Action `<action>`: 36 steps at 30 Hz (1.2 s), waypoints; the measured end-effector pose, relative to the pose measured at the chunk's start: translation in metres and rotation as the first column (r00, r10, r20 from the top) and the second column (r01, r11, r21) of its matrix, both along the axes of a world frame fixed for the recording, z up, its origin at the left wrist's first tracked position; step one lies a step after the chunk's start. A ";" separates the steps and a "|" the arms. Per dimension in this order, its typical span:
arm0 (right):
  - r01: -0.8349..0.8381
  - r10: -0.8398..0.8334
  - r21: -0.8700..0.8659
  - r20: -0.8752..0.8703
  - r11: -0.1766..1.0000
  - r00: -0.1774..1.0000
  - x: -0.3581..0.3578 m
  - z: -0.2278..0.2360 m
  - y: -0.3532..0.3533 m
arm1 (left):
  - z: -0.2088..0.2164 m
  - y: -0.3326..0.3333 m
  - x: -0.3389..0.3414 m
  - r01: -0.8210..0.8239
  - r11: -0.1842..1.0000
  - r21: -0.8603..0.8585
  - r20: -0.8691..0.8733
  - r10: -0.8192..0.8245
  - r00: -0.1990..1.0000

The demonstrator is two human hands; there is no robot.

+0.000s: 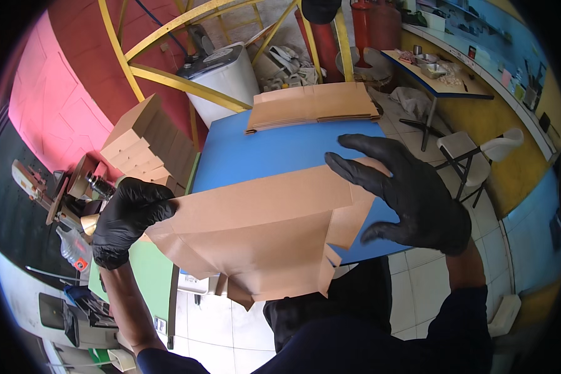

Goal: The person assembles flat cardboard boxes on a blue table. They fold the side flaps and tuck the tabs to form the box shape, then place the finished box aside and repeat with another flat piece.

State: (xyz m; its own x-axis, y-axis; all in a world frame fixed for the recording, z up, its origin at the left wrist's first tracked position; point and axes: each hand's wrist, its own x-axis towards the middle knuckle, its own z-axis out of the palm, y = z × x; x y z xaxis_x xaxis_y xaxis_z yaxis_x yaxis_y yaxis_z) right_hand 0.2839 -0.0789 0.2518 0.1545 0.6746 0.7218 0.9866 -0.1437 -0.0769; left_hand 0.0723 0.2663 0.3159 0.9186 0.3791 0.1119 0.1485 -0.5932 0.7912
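Observation:
A brown cardboard box blank (pixel 262 230), partly folded along its creases, is held up over the near edge of the blue table (pixel 255 146). My left hand (pixel 131 215), in a black glove, grips its left end with the fingers closed. At the other end, my right hand (pixel 405 193), gloved the same way, has its fingers spread and its thumb apart. Its fingertips are close to the cardboard's upper right corner; whether they touch it I cannot tell. A stack of flat cardboard blanks (pixel 315 106) lies at the table's far end.
Folded cardboard boxes (pixel 146 146) are stacked left of the blue table. A green table (pixel 140 274) stands at the near left, beside a clear plastic bottle (pixel 73 248). Behind are a yellow metal frame (pixel 193 87) and a white washing machine (pixel 224 84). A folding chair (pixel 474 156) stands right.

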 end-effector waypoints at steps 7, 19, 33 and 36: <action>-0.080 0.110 0.271 -0.097 0.959 0.989 0.026 -0.004 -0.004 | -0.020 0.023 0.014 0.378 0.909 -0.178 0.139 -0.357 0.924; 0.094 -0.053 0.118 -0.314 0.989 0.948 0.034 -0.007 0.007 | -0.047 -0.028 0.039 0.065 0.977 0.202 0.299 -0.125 0.946; -0.075 0.379 0.426 -0.694 0.901 0.612 0.075 0.002 0.041 | -0.043 -0.020 0.073 -0.051 0.997 -0.054 0.434 0.070 0.898; -0.373 0.577 0.441 -0.663 0.816 0.477 0.084 0.025 0.053 | -0.041 0.008 0.077 -0.066 0.994 -0.084 0.497 0.100 0.862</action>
State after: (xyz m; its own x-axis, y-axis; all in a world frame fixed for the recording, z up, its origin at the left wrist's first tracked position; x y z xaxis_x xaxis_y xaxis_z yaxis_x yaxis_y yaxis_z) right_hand 0.3677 -0.0260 0.2771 0.3967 0.6661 0.6316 0.4633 0.4487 -0.7642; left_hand 0.1496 0.2747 0.2748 0.7101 0.4730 0.5216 -0.2307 -0.5436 0.8070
